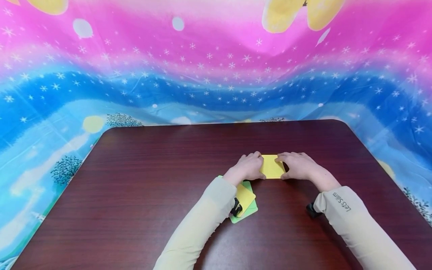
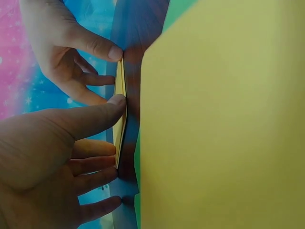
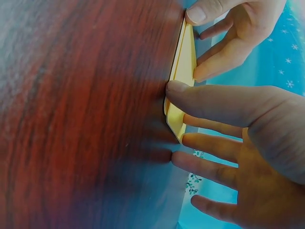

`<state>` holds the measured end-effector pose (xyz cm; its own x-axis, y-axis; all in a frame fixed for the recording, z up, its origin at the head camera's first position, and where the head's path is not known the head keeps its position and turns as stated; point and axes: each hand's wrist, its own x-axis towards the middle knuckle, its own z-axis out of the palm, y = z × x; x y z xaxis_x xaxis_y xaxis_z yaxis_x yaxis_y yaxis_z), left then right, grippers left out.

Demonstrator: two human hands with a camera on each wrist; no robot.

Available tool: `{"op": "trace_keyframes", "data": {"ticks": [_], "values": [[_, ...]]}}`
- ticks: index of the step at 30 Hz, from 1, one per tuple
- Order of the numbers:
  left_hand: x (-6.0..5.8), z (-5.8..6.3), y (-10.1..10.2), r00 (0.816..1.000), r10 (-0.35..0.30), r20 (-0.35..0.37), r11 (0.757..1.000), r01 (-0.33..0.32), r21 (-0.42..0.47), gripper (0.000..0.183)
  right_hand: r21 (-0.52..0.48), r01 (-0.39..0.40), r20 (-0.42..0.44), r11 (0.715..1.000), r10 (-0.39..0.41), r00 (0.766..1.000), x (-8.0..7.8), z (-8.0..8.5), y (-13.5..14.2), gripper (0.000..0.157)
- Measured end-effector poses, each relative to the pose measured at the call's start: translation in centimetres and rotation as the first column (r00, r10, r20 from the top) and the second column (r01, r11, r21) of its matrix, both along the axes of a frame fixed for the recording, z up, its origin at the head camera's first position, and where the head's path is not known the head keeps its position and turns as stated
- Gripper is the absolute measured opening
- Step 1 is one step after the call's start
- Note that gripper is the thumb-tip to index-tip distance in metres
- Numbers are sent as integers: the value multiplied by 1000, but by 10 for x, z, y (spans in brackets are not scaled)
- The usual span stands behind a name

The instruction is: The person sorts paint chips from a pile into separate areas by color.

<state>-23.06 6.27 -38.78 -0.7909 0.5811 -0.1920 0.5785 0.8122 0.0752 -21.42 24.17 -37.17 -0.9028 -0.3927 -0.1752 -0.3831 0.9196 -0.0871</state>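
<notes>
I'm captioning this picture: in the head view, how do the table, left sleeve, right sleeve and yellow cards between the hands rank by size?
1. Table
2. Left sleeve and right sleeve: too alike to rank
3. Yellow cards

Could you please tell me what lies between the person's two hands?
A thin yellow rectangular stack of cards lies between the left hand and the right hand; the head view shows this, and both wrist views agree.
</notes>
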Motion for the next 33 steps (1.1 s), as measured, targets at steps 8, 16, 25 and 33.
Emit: {"op": "trace_keyframes", "data": {"ticks": [8,16,25,33], "values": [[2,0,-5,1000,5,-16,1000,-6,-18,71,8,12,0,1000,-12,1000,1,1,-1,61],[6,6,-16,1000,17,-7,1000,-17,1,66,14,-18,-36,1000,19,999,5,7,-4,62],[10,6,-27,999,48,5,999,-48,-1,64,7,-65,-70,998,65,995,10,12,-15,60],[16,10,-34,998,66,3,998,-66,-13,68,-1,-100,-94,995,100,991,13,12,-25,59]]}}
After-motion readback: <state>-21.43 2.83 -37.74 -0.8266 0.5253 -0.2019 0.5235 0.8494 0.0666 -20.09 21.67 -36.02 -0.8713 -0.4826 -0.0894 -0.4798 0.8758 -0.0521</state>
